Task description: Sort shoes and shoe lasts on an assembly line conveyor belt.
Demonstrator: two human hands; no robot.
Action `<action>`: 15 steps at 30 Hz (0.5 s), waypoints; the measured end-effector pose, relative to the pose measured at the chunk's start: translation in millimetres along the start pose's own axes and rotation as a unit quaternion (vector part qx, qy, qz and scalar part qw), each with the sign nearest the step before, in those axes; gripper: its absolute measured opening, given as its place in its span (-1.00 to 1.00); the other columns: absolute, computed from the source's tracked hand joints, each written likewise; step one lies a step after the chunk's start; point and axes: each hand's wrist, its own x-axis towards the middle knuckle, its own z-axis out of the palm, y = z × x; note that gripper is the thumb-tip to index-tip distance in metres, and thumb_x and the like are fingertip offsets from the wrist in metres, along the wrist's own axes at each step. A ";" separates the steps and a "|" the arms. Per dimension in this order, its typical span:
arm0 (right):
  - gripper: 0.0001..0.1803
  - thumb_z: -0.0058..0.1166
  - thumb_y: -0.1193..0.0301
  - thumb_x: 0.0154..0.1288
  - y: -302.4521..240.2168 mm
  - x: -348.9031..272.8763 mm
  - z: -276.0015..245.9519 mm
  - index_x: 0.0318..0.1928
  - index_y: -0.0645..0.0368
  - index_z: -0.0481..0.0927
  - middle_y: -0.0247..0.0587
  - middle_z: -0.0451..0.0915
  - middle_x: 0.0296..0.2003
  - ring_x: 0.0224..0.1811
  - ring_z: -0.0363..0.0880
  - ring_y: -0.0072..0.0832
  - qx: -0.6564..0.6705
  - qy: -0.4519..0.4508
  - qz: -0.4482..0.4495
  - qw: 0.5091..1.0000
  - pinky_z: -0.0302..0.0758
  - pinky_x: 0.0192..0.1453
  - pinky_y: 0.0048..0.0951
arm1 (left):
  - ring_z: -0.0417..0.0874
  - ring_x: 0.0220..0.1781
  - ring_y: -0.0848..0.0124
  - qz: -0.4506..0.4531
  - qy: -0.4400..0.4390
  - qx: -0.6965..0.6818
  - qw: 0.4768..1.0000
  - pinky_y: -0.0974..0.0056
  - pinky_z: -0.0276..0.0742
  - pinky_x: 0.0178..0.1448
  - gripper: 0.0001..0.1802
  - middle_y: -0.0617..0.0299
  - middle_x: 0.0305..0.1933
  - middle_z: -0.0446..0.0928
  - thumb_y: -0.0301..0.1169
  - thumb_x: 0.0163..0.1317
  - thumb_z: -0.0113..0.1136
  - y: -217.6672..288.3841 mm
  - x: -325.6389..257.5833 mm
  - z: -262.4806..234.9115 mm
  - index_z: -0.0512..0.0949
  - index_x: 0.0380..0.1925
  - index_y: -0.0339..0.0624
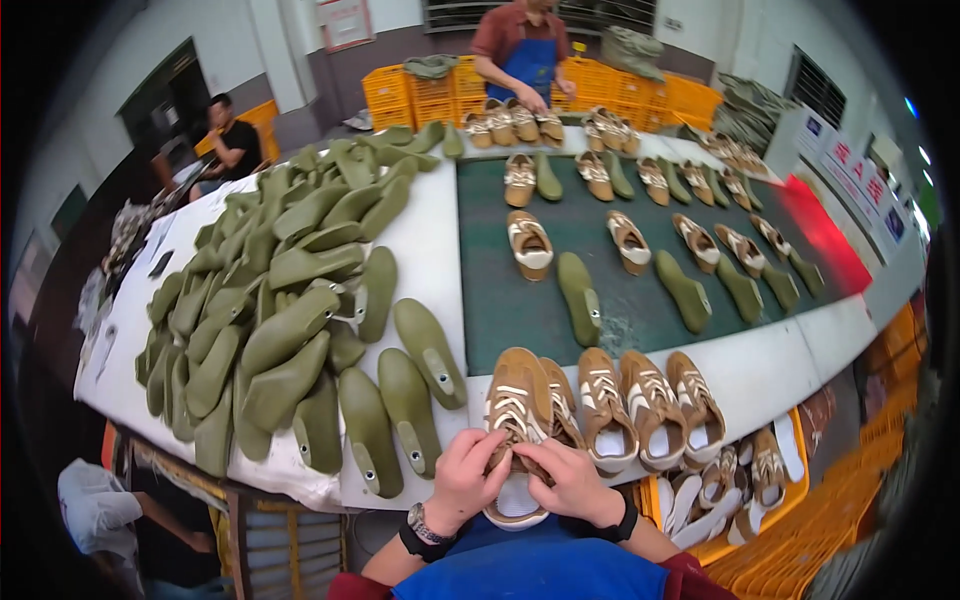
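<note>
A tan sneaker (519,375) with white laces is directly in front of me at the table's near edge, its toe pointing away. My left hand (466,480) closes on the left side of its opening, fingertips at the upper laces. From the other side my right hand (574,483) grips the opening, its fingers bent close to the left ones. What exactly lies between the fingertips is hidden. Just right of it stands another tan sneaker (563,402), partly covered. Several more, such as this tan shoe (606,400), line the edge farther right.
Green shoe lasts (290,270) are heaped on the white table (430,270) to the left. A dark green conveyor belt (520,320) carries rows of sneakers and lasts. An orange crate (795,490) with shoes and insoles stands below right. Across the table a person (520,55) handles shoes.
</note>
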 end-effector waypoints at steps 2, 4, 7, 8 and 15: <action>-0.54 0.08 0.54 -0.03 -8.2 3.2 1.7 0.00 0.11 0.52 -0.22 0.47 -0.44 -0.46 0.54 -0.27 0.008 -0.010 0.043 0.999 0.49 -0.42 -0.35 | 0.58 -0.37 0.20 0.000 0.010 0.012 1.000 0.25 0.53 -0.30 -0.69 0.09 -0.29 0.52 -0.49 -0.03 0.31 -0.6 -2.7 -5.2 0.58 -0.21 -0.27; -0.54 0.09 0.54 -0.04 -9.3 -0.3 5.1 -0.01 0.10 0.52 -0.21 0.47 -0.45 -0.49 0.53 -0.27 -0.005 -0.005 0.050 0.999 0.49 -0.43 -0.34 | 0.58 -0.35 0.18 0.004 0.017 -0.009 1.000 0.24 0.54 -0.28 -0.71 0.10 -0.29 0.51 -0.50 0.02 0.28 1.7 -2.5 -6.6 0.57 -0.19 -0.27; -0.56 0.09 0.57 -0.06 -4.9 -6.4 0.6 -0.05 0.13 0.53 -0.18 0.46 -0.46 -0.50 0.53 -0.26 -0.009 0.011 0.073 0.997 0.48 -0.43 -0.33 | 0.58 -0.30 0.18 0.028 0.019 -0.025 0.999 0.24 0.54 -0.24 -0.67 0.06 -0.28 0.52 -0.50 0.07 0.25 3.6 2.3 1.7 0.55 -0.11 -0.29; -0.57 0.09 0.58 -0.06 -8.8 -4.3 -2.3 -0.06 0.14 0.53 -0.17 0.46 -0.46 -0.50 0.53 -0.26 -0.010 0.013 0.078 0.997 0.48 -0.43 -0.33 | 0.59 -0.31 0.17 0.033 0.024 -0.025 0.999 0.24 0.54 -0.25 -0.65 0.05 -0.29 0.52 -0.51 0.06 0.25 1.6 2.1 1.3 0.55 -0.09 -0.30; -0.59 0.02 0.61 -0.04 21.2 2.6 -39.2 -0.07 0.16 0.52 -0.05 0.51 -0.34 -0.31 0.54 -0.09 -0.102 0.036 0.110 0.988 0.48 -0.27 -0.22 | 0.51 0.01 0.07 -0.023 -0.009 0.065 0.998 0.14 0.43 0.12 -0.42 -0.01 -0.08 0.50 -0.36 0.03 0.31 -29.3 -5.8 -31.6 0.42 0.09 -0.27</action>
